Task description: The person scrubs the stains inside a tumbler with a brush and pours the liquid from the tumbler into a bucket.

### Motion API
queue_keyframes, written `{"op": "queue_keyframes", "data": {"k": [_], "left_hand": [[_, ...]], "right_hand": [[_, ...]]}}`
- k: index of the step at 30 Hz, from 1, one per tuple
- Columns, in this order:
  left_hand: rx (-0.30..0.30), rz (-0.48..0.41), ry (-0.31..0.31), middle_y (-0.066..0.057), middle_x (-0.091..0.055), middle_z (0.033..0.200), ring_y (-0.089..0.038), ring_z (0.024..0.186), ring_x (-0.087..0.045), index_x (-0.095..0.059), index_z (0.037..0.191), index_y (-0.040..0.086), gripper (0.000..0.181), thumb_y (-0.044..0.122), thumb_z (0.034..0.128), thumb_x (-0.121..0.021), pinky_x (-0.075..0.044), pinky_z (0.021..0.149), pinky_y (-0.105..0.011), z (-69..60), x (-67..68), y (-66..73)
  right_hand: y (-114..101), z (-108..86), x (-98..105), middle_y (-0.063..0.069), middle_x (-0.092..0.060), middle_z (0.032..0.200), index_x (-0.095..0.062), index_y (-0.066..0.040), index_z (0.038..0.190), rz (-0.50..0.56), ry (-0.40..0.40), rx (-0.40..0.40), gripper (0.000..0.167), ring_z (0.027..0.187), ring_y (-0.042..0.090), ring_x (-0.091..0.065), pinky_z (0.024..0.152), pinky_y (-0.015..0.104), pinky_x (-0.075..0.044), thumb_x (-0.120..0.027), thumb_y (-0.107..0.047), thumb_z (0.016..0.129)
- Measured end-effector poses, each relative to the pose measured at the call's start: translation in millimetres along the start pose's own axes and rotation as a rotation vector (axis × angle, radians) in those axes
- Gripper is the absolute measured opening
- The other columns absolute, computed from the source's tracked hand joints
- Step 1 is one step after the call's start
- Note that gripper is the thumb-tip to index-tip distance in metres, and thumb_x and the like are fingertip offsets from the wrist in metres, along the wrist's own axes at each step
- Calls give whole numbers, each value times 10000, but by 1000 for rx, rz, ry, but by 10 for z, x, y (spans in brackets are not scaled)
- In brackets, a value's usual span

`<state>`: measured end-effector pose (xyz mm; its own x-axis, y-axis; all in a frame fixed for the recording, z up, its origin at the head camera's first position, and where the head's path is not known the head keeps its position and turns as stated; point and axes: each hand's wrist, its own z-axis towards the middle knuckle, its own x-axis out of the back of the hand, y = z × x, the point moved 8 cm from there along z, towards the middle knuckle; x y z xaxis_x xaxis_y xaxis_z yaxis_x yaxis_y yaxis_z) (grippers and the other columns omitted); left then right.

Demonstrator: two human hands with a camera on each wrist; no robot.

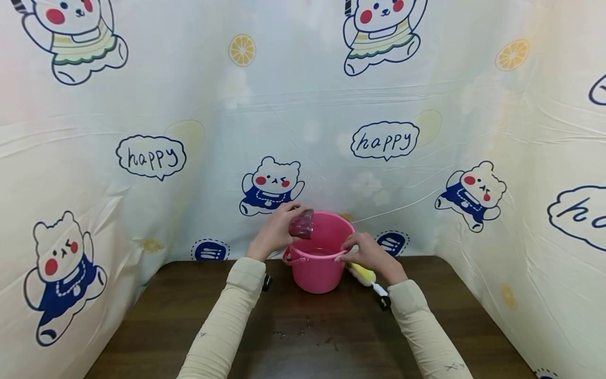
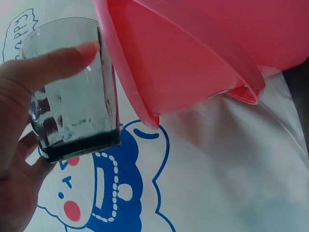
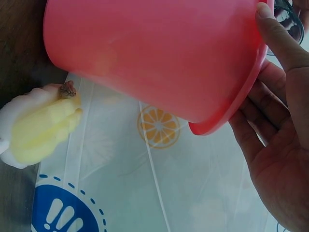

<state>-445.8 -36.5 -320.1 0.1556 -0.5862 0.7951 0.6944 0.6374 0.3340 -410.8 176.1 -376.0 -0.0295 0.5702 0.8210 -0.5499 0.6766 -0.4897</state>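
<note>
A clear drinking glass [image 1: 301, 225] is tipped sideways at the left side of the pink bucket's rim, gripped by my left hand [image 1: 276, 230]. In the left wrist view the thumb lies along the glass [image 2: 77, 111], which has a thick dark-looking base. The pink bucket [image 1: 318, 273] stands upright on the table, with some liquid at its bottom. My right hand [image 1: 373, 253] pinches the bucket's right rim, thumb on one side and fingers on the other in the right wrist view.
A yellow-and-white sponge brush [image 1: 363, 275] with a white handle lies right of the bucket. Small water drops [image 1: 303, 331] dot the dark wooden table [image 1: 156, 316]. A patterned curtain [image 1: 303, 105] hangs close behind the bucket and along both sides.
</note>
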Motion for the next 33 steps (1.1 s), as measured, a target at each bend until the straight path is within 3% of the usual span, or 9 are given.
{"op": "queue_keyframes", "data": {"k": [6,15,20,26,30,33], "left_hand": [[67,-78,64,-76,-556,1385,-266,1246,-529,-570,1445,168,863,200,677,-962,-572,942,-491,-48,60,-111],[85,-162,218,-136,-563,1384,-307,1256,-539,-561,1420,95,822,284,707,-923,-543,979,-536,-183,185,-227],[120,-258,365,-94,-611,1298,-252,1179,-559,-570,1380,95,777,303,717,-918,-564,943,-504,-352,227,-344],[223,-395,556,-115,-624,1323,-266,1166,-562,-564,1395,77,762,281,745,-908,-557,915,-541,-628,262,-548],[295,-479,609,-114,-606,1331,-282,1179,-555,-572,1380,89,729,261,756,-907,-542,940,-581,-783,219,-714],[349,-529,599,-96,-597,1329,-292,1195,-548,-574,1367,111,706,252,761,-908,-537,954,-582,-890,141,-835]], "right_hand": [[-4,-7,2,-88,-703,910,-797,-208,913,2,4,-4,94,898,164,-633,793,297,-572,-828,-283,866],[-15,0,4,-100,-702,914,-800,-213,931,2,-2,12,104,875,99,-621,798,292,-572,-823,-294,870],[-12,-15,4,-98,-703,911,-800,-218,924,6,1,9,96,878,110,-622,792,294,-573,-822,-295,871],[-8,-21,-1,-106,-697,896,-797,-219,917,4,5,17,96,875,114,-612,793,301,-568,-820,-302,872],[-13,-16,1,-110,-694,887,-795,-223,908,-1,9,32,89,865,112,-611,787,298,-568,-818,-302,875],[-8,-10,-1,-111,-694,889,-795,-222,909,6,10,38,92,863,109,-612,786,295,-570,-820,-302,873]]}}
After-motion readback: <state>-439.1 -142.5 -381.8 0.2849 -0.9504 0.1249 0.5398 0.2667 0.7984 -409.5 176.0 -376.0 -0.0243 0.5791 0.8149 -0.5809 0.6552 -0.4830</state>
